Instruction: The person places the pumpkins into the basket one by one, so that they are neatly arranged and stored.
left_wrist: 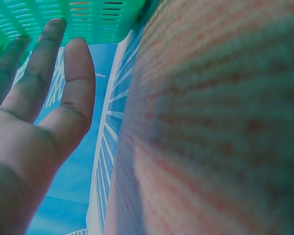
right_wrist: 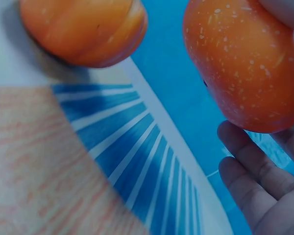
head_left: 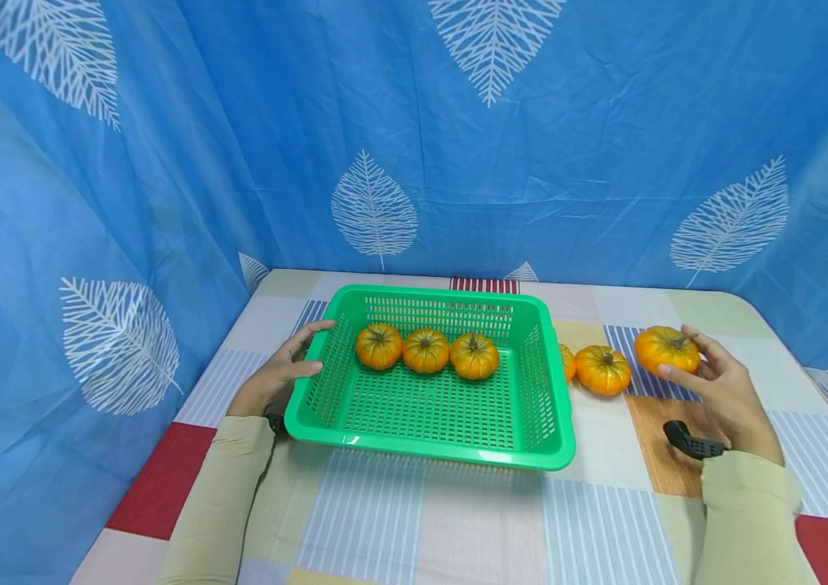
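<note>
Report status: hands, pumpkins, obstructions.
Left hand at left side of green basket. Right hand holding pumpkin. Three pumpkins inside basket. Two more pumpkins between held one and basket, one partly hidden.

I wear plain, pale khaki cloth, a long left sleeve (head_left: 216, 504) to the left of the green basket (head_left: 428, 457) and a matching right sleeve (head_left: 750, 512) to its right, with a black left wristband (head_left: 277, 423), a black right wristband (head_left: 706, 448) bearing a rounded block (head_left: 677, 433), and bare fingers (left_wrist: 78, 88).

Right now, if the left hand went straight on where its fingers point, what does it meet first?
The green basket, at its left side: the left hand's fingertips overlap it in the head view. Whether they already touch is unclear.
</note>
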